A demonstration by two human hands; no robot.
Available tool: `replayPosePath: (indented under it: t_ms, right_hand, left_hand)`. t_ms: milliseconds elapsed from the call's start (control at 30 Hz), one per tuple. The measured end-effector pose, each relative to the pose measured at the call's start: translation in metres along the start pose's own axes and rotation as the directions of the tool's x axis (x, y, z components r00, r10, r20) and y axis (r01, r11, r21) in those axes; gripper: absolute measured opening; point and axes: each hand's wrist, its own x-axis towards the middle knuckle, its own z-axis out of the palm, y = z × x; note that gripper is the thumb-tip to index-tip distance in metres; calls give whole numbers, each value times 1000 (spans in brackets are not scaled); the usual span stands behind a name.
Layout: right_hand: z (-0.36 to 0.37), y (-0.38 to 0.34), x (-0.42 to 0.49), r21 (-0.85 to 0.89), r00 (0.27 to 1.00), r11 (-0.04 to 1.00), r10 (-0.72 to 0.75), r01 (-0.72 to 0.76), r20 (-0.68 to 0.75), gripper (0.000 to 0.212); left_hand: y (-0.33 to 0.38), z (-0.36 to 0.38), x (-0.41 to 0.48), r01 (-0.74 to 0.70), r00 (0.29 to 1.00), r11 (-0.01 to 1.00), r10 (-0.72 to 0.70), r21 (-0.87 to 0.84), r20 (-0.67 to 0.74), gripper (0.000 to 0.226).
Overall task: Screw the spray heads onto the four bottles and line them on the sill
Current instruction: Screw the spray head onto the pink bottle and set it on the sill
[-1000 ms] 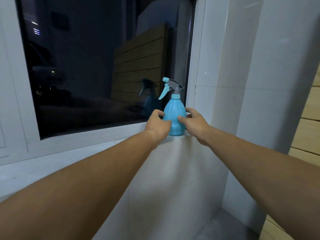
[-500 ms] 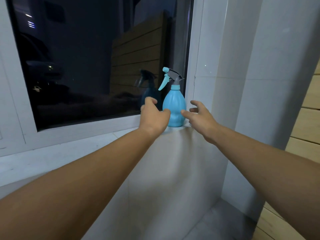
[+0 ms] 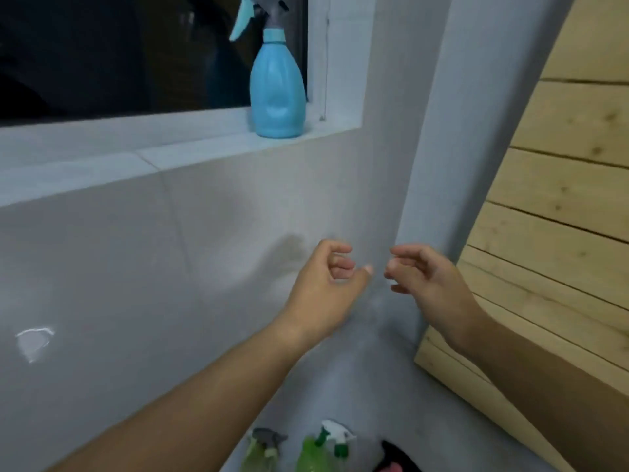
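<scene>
Both hands have left the blue bottle (image 3: pixel 277 93) and dropped low; the left hand (image 3: pixel 326 284) and right hand (image 3: pixel 429 277) hang loosely curled, empty, near each other. It stands upright at 12 o'clock on the sill (image 3: pixel 102 165), beside the window frame (image 3: pixel 318 63) and close to the lip, so a careless reach could topple it. Green bottles (image 3: pixel 313 451) wait at 6 o'clock, and the sill lies open toward 9 o'clock.

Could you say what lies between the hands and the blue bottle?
Head view: only bare wall tile and the sill separate left hand, right hand and blue bottle.
</scene>
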Motion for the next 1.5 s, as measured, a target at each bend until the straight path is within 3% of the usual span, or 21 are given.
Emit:
replayPosePath:
  t_ms: [267, 400, 567, 700, 967, 1200, 1400, 1500]
  right_hand:
    - [-21, 121, -63, -156, 977, 967, 208, -200, 35, 20]
    - [-26, 188, -89, -273, 924, 896, 378, -350, 58, 25]
    - [-32, 266, -109, -419, 816, 761, 572, -495, 75, 34]
    - [-26, 318, -118, -495, 753, 677, 655, -545, 67, 41]
    - [-16, 371, -124, -397, 687, 618, 725, -679, -46, 50]
    - [-10, 386, -122, -385, 672, 595, 734, -706, -96, 53]
    - [2, 382, -121, -455, 690, 583, 717, -673, -102, 35]
    - [5, 380, -122, -464, 689, 586, 720, -664, -76, 32]
  left_hand:
    - [-115, 47, -60, 263, 951, 947, -287, 186, 117, 32]
    - [-178, 58, -87, 445, 822, 832, -527, 331, 217, 48]
    - [-238, 82, -118, 499, 702, 704, -670, 506, 239, 75]
    - [-268, 106, -135, 425, 677, 638, -695, 641, 242, 86]
    - [-289, 126, -151, 281, 704, 541, -678, 793, 214, 70]
    - [-296, 131, -161, 383, 687, 529, -711, 757, 150, 60]
    - [-298, 124, -163, 469, 664, 570, -731, 675, 156, 58]
    - [-298, 121, -167, 496, 691, 606, -709, 621, 140, 61]
